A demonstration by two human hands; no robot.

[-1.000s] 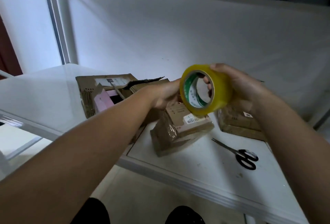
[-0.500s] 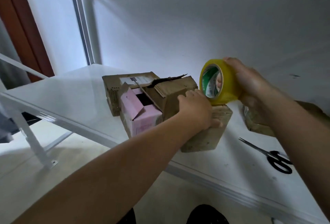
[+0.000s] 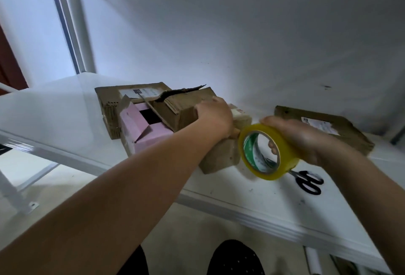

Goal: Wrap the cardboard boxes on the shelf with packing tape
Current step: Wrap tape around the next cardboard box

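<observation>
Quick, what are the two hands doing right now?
Left hand: rests on top of the small box; its fingers are hidden, so the grip cannot be told.
Right hand: grips the roll of tape.
</observation>
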